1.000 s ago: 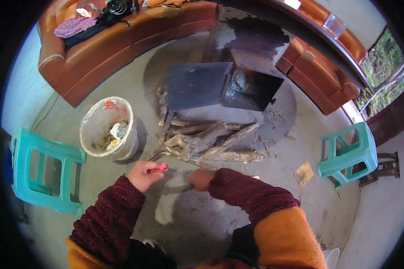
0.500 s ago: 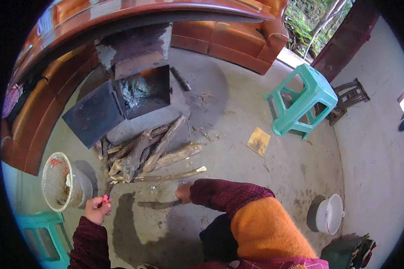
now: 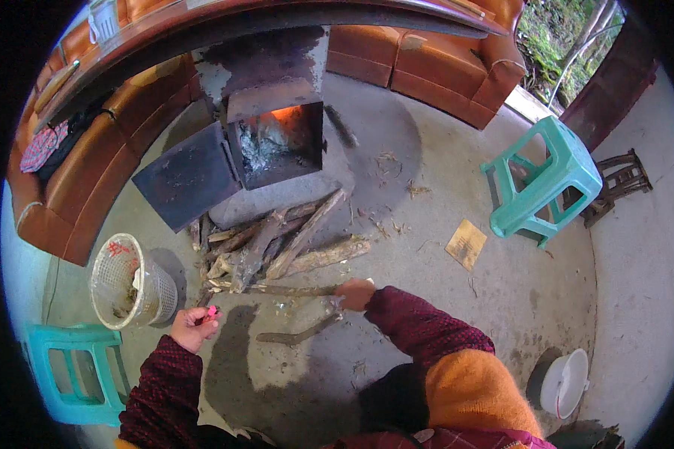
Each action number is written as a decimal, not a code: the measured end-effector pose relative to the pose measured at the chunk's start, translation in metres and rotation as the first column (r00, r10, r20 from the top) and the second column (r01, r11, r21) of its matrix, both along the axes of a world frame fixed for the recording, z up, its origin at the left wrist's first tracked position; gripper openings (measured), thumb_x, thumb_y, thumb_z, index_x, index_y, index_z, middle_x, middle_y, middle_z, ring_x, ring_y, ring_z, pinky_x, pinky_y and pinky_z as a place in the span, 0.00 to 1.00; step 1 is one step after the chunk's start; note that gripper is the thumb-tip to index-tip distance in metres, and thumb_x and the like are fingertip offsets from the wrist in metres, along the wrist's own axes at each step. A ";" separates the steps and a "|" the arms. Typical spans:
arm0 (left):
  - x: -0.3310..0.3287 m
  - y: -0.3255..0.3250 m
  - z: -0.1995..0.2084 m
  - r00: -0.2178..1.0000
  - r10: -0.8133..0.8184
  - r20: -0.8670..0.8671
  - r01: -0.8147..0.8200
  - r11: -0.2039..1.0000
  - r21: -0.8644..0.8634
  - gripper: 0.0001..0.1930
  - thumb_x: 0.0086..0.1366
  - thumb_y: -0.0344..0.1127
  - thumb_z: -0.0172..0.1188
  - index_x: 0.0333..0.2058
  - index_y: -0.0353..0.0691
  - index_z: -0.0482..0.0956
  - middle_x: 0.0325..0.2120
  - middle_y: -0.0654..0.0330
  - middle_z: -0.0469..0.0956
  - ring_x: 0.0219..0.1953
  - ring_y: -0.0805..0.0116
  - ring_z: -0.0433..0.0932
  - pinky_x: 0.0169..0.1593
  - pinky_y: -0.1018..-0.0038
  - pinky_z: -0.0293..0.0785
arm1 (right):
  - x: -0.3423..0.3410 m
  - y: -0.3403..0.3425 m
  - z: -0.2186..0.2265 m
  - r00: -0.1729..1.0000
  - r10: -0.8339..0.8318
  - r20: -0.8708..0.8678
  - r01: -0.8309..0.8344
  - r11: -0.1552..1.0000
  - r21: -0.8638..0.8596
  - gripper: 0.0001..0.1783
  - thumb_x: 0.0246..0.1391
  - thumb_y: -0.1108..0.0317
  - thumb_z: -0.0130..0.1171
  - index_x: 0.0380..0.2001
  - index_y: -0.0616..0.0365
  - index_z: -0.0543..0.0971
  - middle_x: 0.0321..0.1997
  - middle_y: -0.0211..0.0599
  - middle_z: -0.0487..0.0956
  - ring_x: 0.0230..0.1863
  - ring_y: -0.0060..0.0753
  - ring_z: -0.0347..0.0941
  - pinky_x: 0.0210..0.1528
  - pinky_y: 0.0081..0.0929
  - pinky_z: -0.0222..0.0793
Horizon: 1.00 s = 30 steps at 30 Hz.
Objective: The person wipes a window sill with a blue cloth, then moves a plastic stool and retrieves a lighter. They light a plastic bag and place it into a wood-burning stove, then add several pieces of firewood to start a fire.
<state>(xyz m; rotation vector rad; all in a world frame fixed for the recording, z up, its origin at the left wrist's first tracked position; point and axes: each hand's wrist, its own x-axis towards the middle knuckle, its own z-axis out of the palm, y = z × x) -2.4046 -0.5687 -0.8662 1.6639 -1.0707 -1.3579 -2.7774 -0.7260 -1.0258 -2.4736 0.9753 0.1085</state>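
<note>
While the left grip [image 3: 192,330] pinches a pink object [image 3: 213,311], the right grip [image 3: 356,294] clasps a stick [image 3: 292,289]; it extends leftward.

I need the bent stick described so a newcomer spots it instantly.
Find the open stove, then the firewood pile in front of it. Nearer the person, left of the right hand, is the bent stick. Unlike the nearly straight stick along the pile's front, it sits apart and bends clearly.

The firewood [image 3: 258,243] lies before the stove [image 3: 273,101]. At its left stands the basket [image 3: 159,295]; at its right, farther away, stands a stool [image 3: 573,161], with a chair [image 3: 625,179] behind.
</note>
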 end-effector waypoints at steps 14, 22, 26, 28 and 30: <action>0.008 0.006 -0.021 0.992 -0.032 0.126 0.015 0.991 0.135 0.05 0.54 0.25 0.59 0.31 0.33 0.79 0.24 0.64 0.76 0.22 0.80 0.70 0.25 0.80 0.68 | -0.107 -0.113 0.001 0.486 -0.873 0.047 0.870 0.478 -0.123 0.22 0.42 0.55 0.58 0.40 0.56 0.75 0.42 0.49 0.76 0.45 0.49 0.72 0.47 0.40 0.69; 0.026 0.053 0.005 0.949 0.095 0.300 -0.161 0.966 0.204 0.08 0.54 0.27 0.61 0.34 0.35 0.80 0.20 0.67 0.73 0.22 0.80 0.70 0.27 0.80 0.67 | -0.081 -0.164 -0.037 0.551 -0.829 -0.095 0.775 0.551 -0.309 0.23 0.42 0.53 0.59 0.39 0.56 0.76 0.44 0.44 0.74 0.47 0.43 0.70 0.49 0.38 0.67; 0.032 0.066 0.007 0.933 0.139 0.333 -0.212 0.958 0.194 0.07 0.54 0.27 0.61 0.33 0.34 0.79 0.21 0.66 0.74 0.23 0.79 0.71 0.28 0.80 0.68 | -0.075 -0.174 -0.050 0.676 -0.732 -0.088 0.698 0.674 -0.244 0.16 0.44 0.60 0.55 0.34 0.58 0.78 0.41 0.48 0.76 0.42 0.50 0.73 0.44 0.40 0.70; 0.031 0.069 0.006 0.918 0.117 0.380 -0.197 0.964 0.179 0.08 0.54 0.28 0.60 0.33 0.32 0.79 0.22 0.62 0.75 0.25 0.76 0.73 0.28 0.78 0.69 | -0.066 -0.182 -0.050 0.643 -0.765 -0.046 0.752 0.641 -0.155 0.13 0.43 0.62 0.54 0.31 0.58 0.79 0.37 0.49 0.77 0.40 0.51 0.74 0.42 0.41 0.70; 0.028 0.069 0.007 0.918 0.086 0.387 -0.144 0.982 0.124 0.07 0.54 0.27 0.60 0.33 0.34 0.79 0.22 0.62 0.75 0.25 0.76 0.72 0.29 0.78 0.69 | -0.055 -0.189 -0.047 0.638 -0.756 0.144 0.769 0.634 -0.082 0.14 0.44 0.61 0.54 0.31 0.57 0.79 0.36 0.52 0.77 0.39 0.52 0.74 0.41 0.42 0.71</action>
